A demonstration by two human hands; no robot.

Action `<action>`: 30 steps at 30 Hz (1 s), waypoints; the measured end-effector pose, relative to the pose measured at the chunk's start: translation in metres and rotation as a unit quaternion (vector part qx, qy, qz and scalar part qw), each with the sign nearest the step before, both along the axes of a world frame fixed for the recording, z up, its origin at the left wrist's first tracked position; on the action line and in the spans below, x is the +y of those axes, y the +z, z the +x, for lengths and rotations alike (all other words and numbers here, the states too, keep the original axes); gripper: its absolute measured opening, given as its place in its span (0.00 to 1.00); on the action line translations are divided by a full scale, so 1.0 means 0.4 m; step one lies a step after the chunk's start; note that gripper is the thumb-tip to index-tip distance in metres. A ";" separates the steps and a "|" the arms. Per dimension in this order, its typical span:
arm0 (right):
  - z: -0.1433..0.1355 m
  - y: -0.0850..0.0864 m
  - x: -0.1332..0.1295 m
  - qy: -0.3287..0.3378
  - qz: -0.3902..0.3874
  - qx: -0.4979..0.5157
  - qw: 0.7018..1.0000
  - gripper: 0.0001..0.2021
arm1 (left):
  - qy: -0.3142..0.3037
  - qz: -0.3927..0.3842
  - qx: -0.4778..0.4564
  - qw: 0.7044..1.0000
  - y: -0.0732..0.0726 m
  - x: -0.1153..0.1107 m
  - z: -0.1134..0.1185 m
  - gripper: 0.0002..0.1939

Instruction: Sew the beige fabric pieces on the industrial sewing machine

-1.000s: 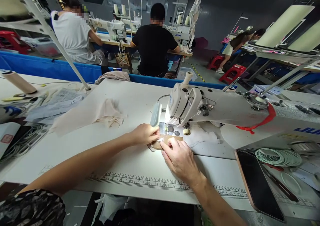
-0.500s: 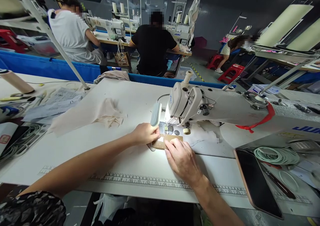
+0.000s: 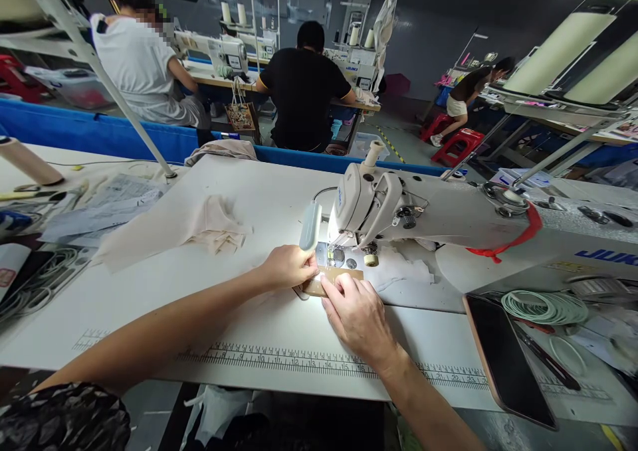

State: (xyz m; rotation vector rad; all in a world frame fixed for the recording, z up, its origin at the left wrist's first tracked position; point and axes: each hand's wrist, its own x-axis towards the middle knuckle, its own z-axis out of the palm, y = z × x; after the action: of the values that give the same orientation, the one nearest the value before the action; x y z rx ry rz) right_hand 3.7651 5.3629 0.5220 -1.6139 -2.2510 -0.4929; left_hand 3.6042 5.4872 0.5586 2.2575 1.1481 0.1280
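Under the needle area of a white sewing machine [image 3: 369, 205], a small brown piece [image 3: 343, 275] with something white on it lies on the table. My left hand [image 3: 286, 266] pinches at its left end, fingers closed; what exactly they grip is too small to tell. Over the piece's front and middle rests my right hand [image 3: 356, 311], fingers bent and fingertips touching it. A pale lamp head [image 3: 310, 226] stands just above my left fingers and hides part of them.
Beige fabric [image 3: 214, 225] lies left of the machine. A phone [image 3: 508, 361], coiled green cord [image 3: 545, 307] and dark snips [image 3: 548, 358] are at the right. Papers [image 3: 104, 205] and cords lie far left. Other people sit beyond the blue partition [image 3: 100, 122].
My right hand has shifted slightly left along the brown piece, its fingertips closer to my left hand. At the far right, a background person's posture differs.
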 end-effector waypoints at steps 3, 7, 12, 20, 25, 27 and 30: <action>-0.002 0.000 0.001 -0.003 -0.002 -0.010 1.000 0.17 | -0.001 -0.003 0.000 1.000 0.001 0.001 0.001 0.07; -0.007 0.000 0.003 0.002 0.008 -0.025 1.000 0.16 | -0.020 0.040 -0.006 0.999 -0.007 0.000 -0.001 0.06; -0.013 0.004 0.007 0.013 0.028 -0.048 0.998 0.14 | -0.172 0.308 -0.081 0.932 -0.046 -0.026 -0.029 0.08; -0.017 -0.001 0.012 0.013 0.030 -0.049 0.998 0.16 | -0.259 0.445 -0.127 0.848 -0.113 -0.091 -0.066 0.13; -0.009 0.003 0.010 0.010 0.014 -0.027 0.999 0.16 | -0.259 0.487 -0.120 0.825 -0.117 -0.085 -0.058 0.14; 0.007 0.004 0.013 -0.002 0.010 0.003 1.000 0.16 | -0.258 0.496 -0.112 0.822 -0.117 -0.073 -0.050 0.15; 0.039 -0.001 0.024 -0.042 0.046 0.025 0.998 0.16 | -0.255 0.498 -0.093 0.824 -0.119 -0.051 -0.034 0.16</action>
State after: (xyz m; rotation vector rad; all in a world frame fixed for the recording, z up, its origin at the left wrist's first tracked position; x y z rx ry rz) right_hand 3.7808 5.3725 0.5215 -1.6616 -2.0994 -0.5643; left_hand 3.5908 5.4668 0.5110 3.2609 0.2985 0.8815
